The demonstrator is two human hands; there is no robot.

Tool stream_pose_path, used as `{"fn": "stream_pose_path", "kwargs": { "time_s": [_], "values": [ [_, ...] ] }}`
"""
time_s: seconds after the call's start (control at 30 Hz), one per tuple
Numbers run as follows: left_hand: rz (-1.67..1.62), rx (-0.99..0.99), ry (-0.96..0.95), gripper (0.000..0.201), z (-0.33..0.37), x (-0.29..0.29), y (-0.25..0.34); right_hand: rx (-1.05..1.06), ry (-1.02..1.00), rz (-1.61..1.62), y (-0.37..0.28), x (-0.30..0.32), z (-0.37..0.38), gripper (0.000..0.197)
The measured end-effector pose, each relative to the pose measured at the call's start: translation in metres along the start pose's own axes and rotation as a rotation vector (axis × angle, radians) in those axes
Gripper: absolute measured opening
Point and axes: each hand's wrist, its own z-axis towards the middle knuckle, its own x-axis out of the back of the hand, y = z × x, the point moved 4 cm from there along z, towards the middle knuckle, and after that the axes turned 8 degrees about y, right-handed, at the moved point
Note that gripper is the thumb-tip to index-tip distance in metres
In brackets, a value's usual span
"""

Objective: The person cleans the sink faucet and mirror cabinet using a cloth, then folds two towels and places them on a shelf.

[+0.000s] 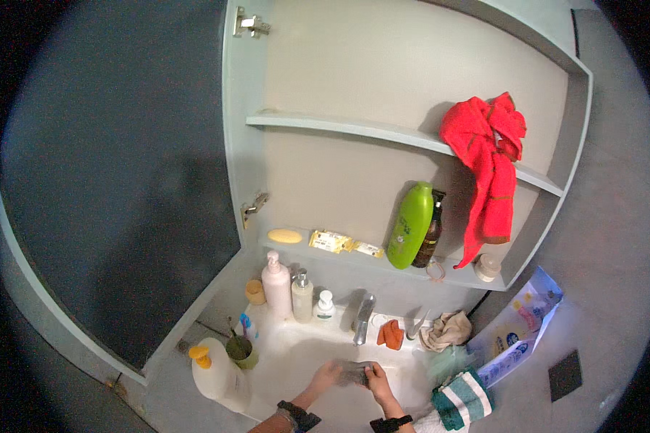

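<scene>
Over the white sink (296, 361), just in front of the metal faucet (364, 317), a small dark grey cloth (352, 373) is stretched between my two hands. My left hand (326, 377) grips its left end, and some of those fingers are blurred. The right end is pinched by my right hand (377, 380), thumb on top. On the sink's back ledge, beyond my right hand, lies an orange cloth (391, 335). Dark bands circle both my wrists.
Pump bottles (276, 285) line the sink's back left. A large white bottle (217, 375) and a green cup (242, 351) stand at left. Folded striped towels (464, 400) lie right. Above, an open cabinet holds a green bottle (412, 225) and a hanging red cloth (487, 166).
</scene>
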Motion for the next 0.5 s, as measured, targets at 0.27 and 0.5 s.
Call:
{"fn": "stream_pose_path", "kwargs": {
  "time_s": [0.27, 0.5],
  "values": [
    [-0.394, 0.199, 0.008, 0.025, -0.026, -0.033, 0.049, -0.118, 0.215, 0.322, -0.006, -0.023, -0.016, 0.024],
    [0.286, -0.098, 0.263, 0.044, -0.033, -0.052, 0.06, 0.006, 0.419, 0.166, -0.009, -0.03, -0.017, 0.037]
  ]
}}
